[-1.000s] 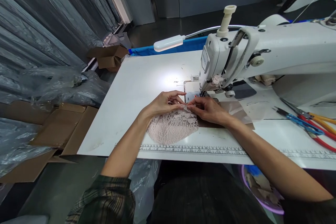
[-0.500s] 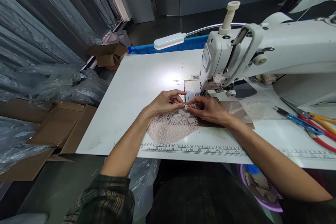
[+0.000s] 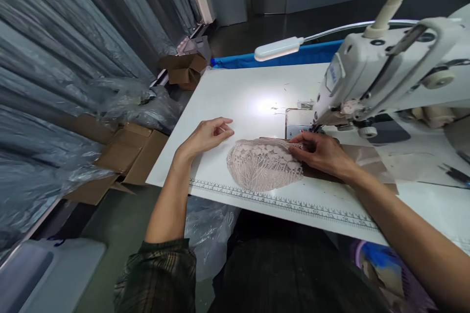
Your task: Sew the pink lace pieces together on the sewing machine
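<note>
A pale pink lace piece with a scalloped floral band and fine branching lines lies flat on the white table. My right hand pinches the lace at its upper right corner, close to the needle area of the sewing machine. Off to the left of the lace, my left hand is apart from it, fingers loosely curved with a gap between thumb and index and nothing visible in them. Under my right hand and forearm sits a brown sheet, partly covered.
Along the table's front edge runs a printed ruler. A lamp lights the table. Scissors lie at the right. Cardboard boxes and plastic sheeting stand left on the floor; a purple basket is below the table.
My left hand has let go of the lace and moved left, away from it. My right hand keeps its hold at the lace's corner. The view has swung left.
</note>
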Action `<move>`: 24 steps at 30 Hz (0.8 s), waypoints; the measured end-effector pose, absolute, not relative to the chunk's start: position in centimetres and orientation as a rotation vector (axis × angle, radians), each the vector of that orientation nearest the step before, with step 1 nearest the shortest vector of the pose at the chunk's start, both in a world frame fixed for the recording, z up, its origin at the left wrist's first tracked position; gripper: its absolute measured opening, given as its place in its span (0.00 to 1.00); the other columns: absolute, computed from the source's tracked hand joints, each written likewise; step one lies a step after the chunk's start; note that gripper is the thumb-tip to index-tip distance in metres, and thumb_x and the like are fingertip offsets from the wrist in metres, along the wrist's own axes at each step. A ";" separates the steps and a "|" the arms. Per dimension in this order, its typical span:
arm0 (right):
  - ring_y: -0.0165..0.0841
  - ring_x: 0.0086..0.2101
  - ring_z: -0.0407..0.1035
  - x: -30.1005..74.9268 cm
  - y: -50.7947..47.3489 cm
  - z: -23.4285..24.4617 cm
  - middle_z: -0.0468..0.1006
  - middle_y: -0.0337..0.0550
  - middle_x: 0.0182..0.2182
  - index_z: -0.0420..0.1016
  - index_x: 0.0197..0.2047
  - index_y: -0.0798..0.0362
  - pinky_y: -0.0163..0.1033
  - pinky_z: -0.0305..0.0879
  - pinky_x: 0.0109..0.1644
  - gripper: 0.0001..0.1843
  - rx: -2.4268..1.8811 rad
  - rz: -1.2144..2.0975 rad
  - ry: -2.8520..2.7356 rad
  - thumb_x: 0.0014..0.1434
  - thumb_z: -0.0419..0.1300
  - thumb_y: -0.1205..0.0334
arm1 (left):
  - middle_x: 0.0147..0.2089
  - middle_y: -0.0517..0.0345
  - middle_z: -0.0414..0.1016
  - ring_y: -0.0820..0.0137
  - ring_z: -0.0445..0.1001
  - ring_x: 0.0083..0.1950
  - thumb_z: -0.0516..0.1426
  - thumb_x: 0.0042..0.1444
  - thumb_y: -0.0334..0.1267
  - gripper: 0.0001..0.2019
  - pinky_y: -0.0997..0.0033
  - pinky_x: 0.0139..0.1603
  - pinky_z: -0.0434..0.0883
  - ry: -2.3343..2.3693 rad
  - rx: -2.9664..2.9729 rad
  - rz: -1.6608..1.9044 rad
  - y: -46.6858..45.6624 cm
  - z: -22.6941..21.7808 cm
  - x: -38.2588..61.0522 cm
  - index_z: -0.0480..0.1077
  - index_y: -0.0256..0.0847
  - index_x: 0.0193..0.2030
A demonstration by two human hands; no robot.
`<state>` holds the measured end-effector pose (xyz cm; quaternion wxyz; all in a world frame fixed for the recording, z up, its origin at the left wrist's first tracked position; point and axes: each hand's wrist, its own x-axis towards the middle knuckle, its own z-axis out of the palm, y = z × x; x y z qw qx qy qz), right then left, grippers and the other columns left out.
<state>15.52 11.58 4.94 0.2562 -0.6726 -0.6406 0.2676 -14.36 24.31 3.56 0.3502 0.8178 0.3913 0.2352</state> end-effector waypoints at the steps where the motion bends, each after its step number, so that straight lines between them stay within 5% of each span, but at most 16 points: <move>1: 0.30 0.22 0.62 15.6 11.6 4.8 0.70 0.37 0.19 0.78 0.38 0.52 0.37 0.56 0.27 0.18 -1.829 0.732 -1.738 0.55 0.61 0.46 | 0.43 0.51 0.79 0.69 0.76 0.41 0.59 0.59 0.47 0.21 0.69 0.41 0.72 1.024 2.082 0.567 24.0 3.0 -15.2 0.72 0.38 0.55; 7: 0.32 0.26 0.67 16.4 11.7 3.7 0.75 0.39 0.26 0.79 0.42 0.50 0.37 0.59 0.28 0.20 -1.849 0.731 -1.703 0.56 0.62 0.44 | 0.40 0.52 0.77 0.69 0.74 0.41 0.55 0.61 0.49 0.21 0.68 0.41 0.70 0.955 1.946 0.500 22.7 0.9 -15.5 0.72 0.37 0.54; 15: 0.30 0.24 0.63 16.6 11.8 2.9 0.70 0.37 0.22 0.79 0.43 0.52 0.36 0.56 0.27 0.22 -1.794 0.711 -1.702 0.55 0.63 0.42 | 0.29 0.58 0.72 0.72 0.68 0.29 0.62 0.53 0.46 0.12 0.73 0.28 0.63 1.043 2.053 0.471 21.4 2.1 -13.8 0.72 0.39 0.32; 24: 0.32 0.25 0.64 16.7 11.6 3.2 0.74 0.41 0.24 0.79 0.44 0.54 0.36 0.57 0.26 0.24 -1.747 0.729 -1.719 0.56 0.63 0.42 | 0.28 0.59 0.70 0.73 0.71 0.30 0.62 0.56 0.49 0.16 0.74 0.30 0.70 0.950 1.692 0.525 20.2 2.2 -14.5 0.69 0.38 0.42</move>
